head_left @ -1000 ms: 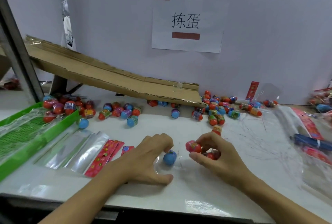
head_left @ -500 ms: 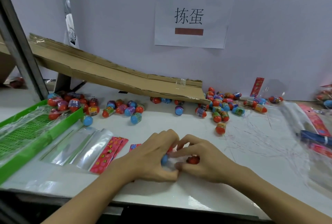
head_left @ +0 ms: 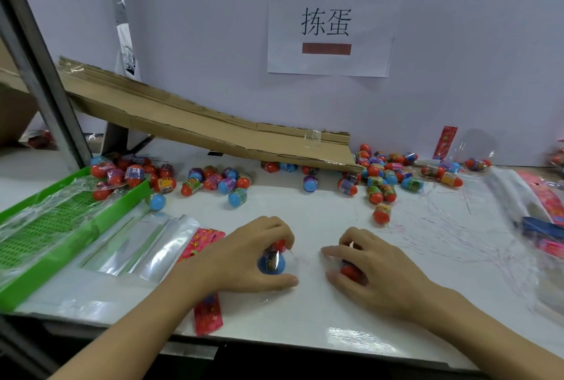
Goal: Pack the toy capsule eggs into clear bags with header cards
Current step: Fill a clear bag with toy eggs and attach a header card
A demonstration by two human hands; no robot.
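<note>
From the head view, the left hand (head_left: 244, 260) has its grip curled round a blue capsule egg (head_left: 271, 262) with a red-tipped one just behind it; a faint crease beside them suggests both sit inside a clear bag (head_left: 291, 257), though the film is too sheer to be sure. A red header card (head_left: 207, 314) lies partly under that wrist. The right hand (head_left: 375, 269), a short way off, has its grip closed over a red capsule egg (head_left: 349, 271), index finger stretched along the tabletop (head_left: 320, 215).

Beyond both grips, loose eggs (head_left: 378, 179) lie scattered at the foot of a cardboard chute (head_left: 213, 132). To the left of the left grip lie empty clear bags (head_left: 143, 245) and a green tray (head_left: 45, 227).

The eggs look like light, hard, smooth plastic, likely to roll or squirt from a loose pinch; taking one across its labelled middle seems safest. The bag film should be limp and slippery, best held by its mouth edges.
</note>
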